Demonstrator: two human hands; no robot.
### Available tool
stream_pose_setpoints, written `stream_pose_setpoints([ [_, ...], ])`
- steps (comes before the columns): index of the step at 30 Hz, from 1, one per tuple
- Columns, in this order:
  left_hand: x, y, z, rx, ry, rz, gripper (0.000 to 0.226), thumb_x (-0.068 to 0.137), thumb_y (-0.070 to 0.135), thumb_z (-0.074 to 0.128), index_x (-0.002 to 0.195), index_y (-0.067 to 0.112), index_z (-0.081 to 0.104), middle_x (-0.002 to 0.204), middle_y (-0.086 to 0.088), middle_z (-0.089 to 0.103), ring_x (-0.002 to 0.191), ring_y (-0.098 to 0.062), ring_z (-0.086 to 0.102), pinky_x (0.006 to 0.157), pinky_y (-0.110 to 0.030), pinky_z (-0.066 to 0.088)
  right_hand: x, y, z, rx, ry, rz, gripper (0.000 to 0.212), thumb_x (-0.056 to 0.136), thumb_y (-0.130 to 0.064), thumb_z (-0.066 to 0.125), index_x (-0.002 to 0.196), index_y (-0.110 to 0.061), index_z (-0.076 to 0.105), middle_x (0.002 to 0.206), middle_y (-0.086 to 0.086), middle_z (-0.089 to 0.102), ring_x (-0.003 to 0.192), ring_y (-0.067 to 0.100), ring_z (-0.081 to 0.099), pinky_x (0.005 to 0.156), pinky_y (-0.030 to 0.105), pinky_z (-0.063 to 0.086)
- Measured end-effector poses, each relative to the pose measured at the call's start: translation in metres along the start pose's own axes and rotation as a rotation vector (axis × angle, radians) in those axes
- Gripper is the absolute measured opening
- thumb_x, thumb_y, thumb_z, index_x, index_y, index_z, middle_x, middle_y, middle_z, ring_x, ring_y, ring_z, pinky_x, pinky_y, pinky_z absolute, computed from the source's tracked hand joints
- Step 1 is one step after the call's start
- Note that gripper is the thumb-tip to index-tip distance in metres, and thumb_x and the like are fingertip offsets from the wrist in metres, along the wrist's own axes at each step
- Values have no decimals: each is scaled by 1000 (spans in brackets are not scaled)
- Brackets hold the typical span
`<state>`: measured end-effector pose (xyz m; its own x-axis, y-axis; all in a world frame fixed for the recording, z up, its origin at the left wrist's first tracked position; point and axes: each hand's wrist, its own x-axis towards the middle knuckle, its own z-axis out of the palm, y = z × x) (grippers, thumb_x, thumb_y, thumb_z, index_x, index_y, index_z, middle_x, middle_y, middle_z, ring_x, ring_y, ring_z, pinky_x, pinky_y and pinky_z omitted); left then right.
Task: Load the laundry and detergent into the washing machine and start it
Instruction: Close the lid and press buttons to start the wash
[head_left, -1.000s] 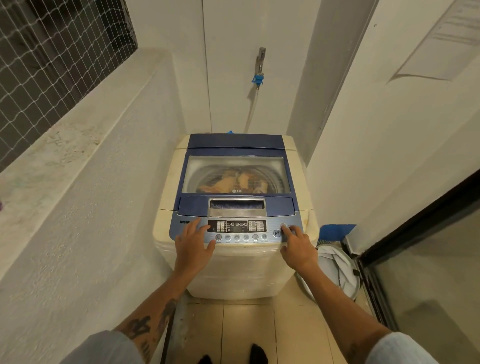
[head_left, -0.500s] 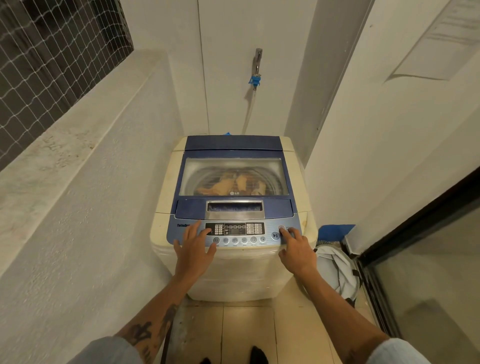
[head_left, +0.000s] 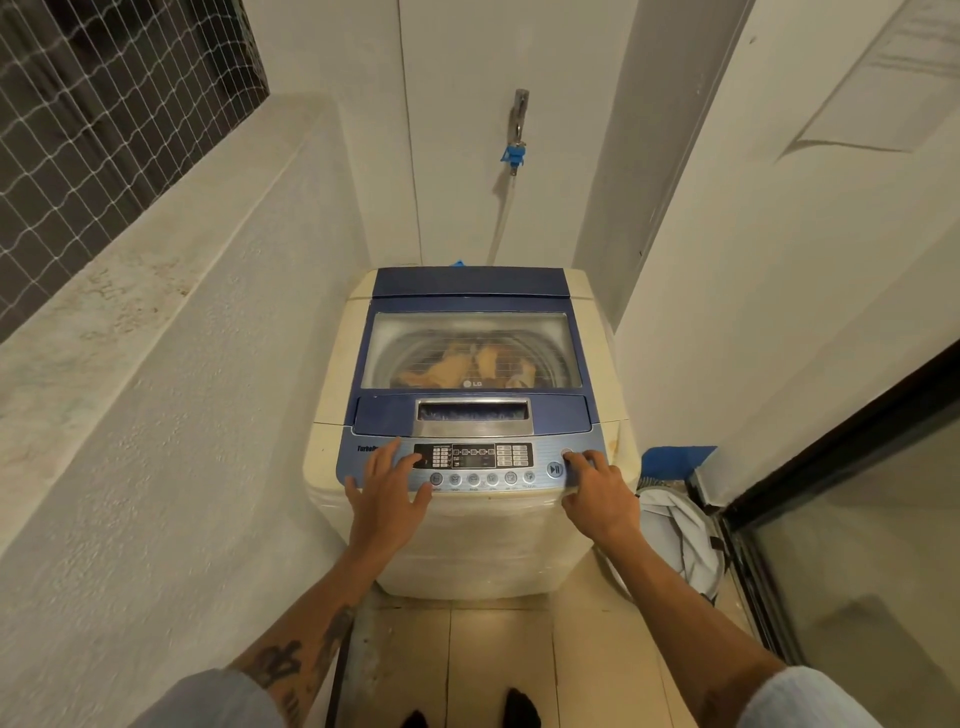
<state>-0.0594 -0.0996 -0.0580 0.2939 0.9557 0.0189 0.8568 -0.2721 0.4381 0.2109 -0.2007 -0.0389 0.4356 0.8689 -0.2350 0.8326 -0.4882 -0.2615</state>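
home laundry balcony: washing machine (head_left: 470, 431), wall tap (head_left: 517, 117).

White plastered walls (head_left: 156, 467), netted window (head_left: 104, 104), beige floor tiles (head_left: 498, 660), dark-framed glass door (head_left: 857, 571)

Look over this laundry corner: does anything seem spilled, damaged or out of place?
Nothing is spilled or askew. The lid lies shut over the laundry. Only the washing machine looks stained yellowish on its cream casing near the right front corner.

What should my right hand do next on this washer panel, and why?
Probably slide the right hand a little left so its index finger reaches the play/pause button, then press. The lid is shut, laundry shows through it, and that finger rests on the small button just right of play/pause.
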Motion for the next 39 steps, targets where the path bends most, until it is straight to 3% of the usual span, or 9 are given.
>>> stream_pose_setpoints([
  [12,3,-6,-6,12,14,-5,45,87,40,66,128,23,59,152,-4,36,140,-28,31,108,-65,22,-2,-3,-1,-4,14,20,60,90,-28,62,144,-31,39,145,-2,40,121,25,50,88,42,54],
  [17,3,-8,-6,16,13,-8,45,87,41,65,129,24,58,153,-3,35,141,-27,30,109,-64,22,-10,-23,-4,-7,101,-22,49,90,-28,59,137,-29,46,134,2,47,118,25,50,90,43,51],
  [22,4,-4,-9,6,12,-15,45,88,40,63,129,23,57,153,-3,34,141,-26,29,110,-63,20,-19,-63,3,62,23,-135,55,88,-25,54,141,-31,42,118,4,57,106,28,59,82,42,53],
  [26,3,-6,-10,-2,31,-8,43,87,38,65,127,22,59,153,-4,35,140,-26,31,109,-63,21,-24,-80,12,55,-1,-170,60,89,-27,55,145,-34,35,118,4,63,103,29,63,83,42,53],
  [39,1,-10,-9,13,27,-30,43,87,39,65,127,23,60,152,-4,36,140,-28,31,108,-66,21,-24,-50,7,33,-51,-34,77,89,-37,58,152,-34,14,120,4,66,102,28,65,83,42,55],
])
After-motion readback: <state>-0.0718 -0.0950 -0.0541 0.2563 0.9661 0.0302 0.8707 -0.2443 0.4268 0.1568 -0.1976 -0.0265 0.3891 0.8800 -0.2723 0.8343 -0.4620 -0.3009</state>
